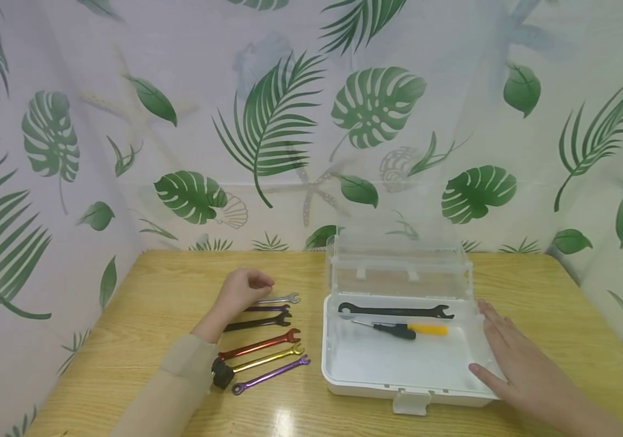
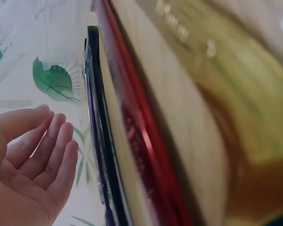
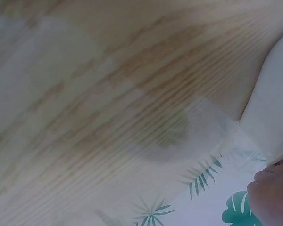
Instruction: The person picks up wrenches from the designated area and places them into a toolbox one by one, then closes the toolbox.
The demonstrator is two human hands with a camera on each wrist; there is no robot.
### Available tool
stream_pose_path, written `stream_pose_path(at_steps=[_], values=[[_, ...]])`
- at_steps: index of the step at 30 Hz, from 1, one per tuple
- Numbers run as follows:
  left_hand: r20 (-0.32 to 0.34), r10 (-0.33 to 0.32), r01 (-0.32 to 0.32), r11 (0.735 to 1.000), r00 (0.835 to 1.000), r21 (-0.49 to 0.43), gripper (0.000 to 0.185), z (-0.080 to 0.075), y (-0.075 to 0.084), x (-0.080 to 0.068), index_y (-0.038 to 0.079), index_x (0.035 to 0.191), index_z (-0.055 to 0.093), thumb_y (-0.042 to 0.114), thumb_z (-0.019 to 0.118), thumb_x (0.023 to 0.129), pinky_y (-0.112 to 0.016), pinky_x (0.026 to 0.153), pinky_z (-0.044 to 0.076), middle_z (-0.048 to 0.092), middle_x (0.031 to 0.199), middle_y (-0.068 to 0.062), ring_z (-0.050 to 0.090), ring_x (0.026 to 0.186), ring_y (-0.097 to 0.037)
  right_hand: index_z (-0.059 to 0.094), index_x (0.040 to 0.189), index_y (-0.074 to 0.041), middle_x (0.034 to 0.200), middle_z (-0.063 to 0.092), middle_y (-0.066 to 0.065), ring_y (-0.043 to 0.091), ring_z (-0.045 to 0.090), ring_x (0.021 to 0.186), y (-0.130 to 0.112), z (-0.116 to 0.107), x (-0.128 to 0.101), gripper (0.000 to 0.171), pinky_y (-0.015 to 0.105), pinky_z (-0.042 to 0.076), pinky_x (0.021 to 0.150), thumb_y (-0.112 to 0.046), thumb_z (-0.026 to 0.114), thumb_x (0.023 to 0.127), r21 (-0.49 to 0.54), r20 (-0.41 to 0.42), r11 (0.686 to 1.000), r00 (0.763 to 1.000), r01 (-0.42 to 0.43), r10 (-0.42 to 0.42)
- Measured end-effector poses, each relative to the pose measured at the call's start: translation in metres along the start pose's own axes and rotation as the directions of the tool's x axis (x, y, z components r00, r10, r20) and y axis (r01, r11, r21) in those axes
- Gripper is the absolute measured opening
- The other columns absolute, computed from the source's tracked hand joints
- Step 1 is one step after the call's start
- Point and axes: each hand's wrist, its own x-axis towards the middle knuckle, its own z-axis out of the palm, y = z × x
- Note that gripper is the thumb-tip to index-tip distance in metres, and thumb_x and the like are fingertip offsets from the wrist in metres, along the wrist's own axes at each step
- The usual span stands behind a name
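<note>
Several coloured wrenches lie in a row on the wooden table (image 1: 169,285): silver (image 1: 283,298), dark purple, black (image 1: 259,322), red (image 1: 259,345), gold (image 1: 268,359) and violet (image 1: 270,374). My left hand (image 1: 243,290) hovers over the far end of the row by the silver one. In the left wrist view its fingers (image 2: 47,155) are relaxed and hold nothing, beside the red wrench (image 2: 141,155). My right hand (image 1: 503,355) lies flat on the right rim of a white box (image 1: 377,379). The box holds a black wrench (image 1: 396,311) and a yellow-handled screwdriver (image 1: 404,329).
The box's clear lid (image 1: 399,267) stands open toward the back. A leaf-printed curtain (image 1: 289,121) closes in the table on three sides. In the right wrist view only bare wood (image 3: 108,94), the box corner (image 3: 273,108) and my knuckles (image 3: 273,197) show.
</note>
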Motion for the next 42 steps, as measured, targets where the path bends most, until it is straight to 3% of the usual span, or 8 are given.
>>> stream_pose_path(at_steps=[9, 18, 32, 42], values=[[0.041, -0.031, 0.031, 1.0, 0.999, 0.003, 0.012, 0.008, -0.012, 0.005, -0.002, 0.105, 0.079, -0.002, 0.077, 0.092, -0.036, 0.085, 0.063, 0.079, 0.103, -0.017, 0.073, 0.094, -0.025, 0.024, 0.161, 0.016, 0.176, 0.013, 0.026, 0.044, 0.018, 0.163, 0.0, 0.0, 0.0, 0.091, 0.005, -0.025, 0.112, -0.046, 0.062, 0.105, -0.001, -0.009, 1.0, 1.0, 0.006, -0.006], [0.052, -0.017, 0.017, 1.0, 0.999, -0.008, 0.014, 0.01, -0.018, 0.004, -0.006, 0.103, 0.079, -0.009, 0.075, 0.09, -0.033, 0.083, 0.063, 0.079, 0.101, -0.019, 0.074, 0.089, -0.024, 0.02, 0.163, 0.014, 0.178, 0.01, 0.024, 0.028, -0.002, 0.168, 0.004, 0.005, -0.001, 0.093, 0.006, -0.024, 0.114, -0.046, 0.062, 0.105, -0.017, -0.037, 0.999, 0.999, 0.027, -0.028], [0.064, -0.017, 0.013, 0.998, 0.998, 0.066, 0.012, 0.011, -0.023, 0.008, -0.003, 0.1, 0.079, -0.007, 0.078, 0.089, -0.033, 0.081, 0.06, 0.078, 0.095, -0.014, 0.069, 0.084, -0.017, 0.017, 0.164, 0.012, 0.179, 0.005, 0.022, 0.044, 0.014, 0.164, 0.003, 0.005, 0.0, 0.094, 0.004, -0.025, 0.11, -0.049, 0.059, 0.107, 0.017, 0.007, 1.0, 1.0, -0.008, 0.008], [0.061, -0.028, 0.018, 0.989, 0.998, 0.148, 0.005, 0.015, -0.018, 0.007, 0.001, 0.094, 0.08, -0.003, 0.079, 0.09, -0.032, 0.079, 0.059, 0.076, 0.09, -0.01, 0.067, 0.082, -0.016, 0.018, 0.164, 0.012, 0.179, 0.006, 0.022, 0.043, 0.014, 0.165, 0.005, 0.005, 0.0, 0.093, 0.004, -0.024, 0.112, -0.047, 0.061, 0.106, 0.01, -0.019, 1.0, 1.0, 0.014, -0.014]])
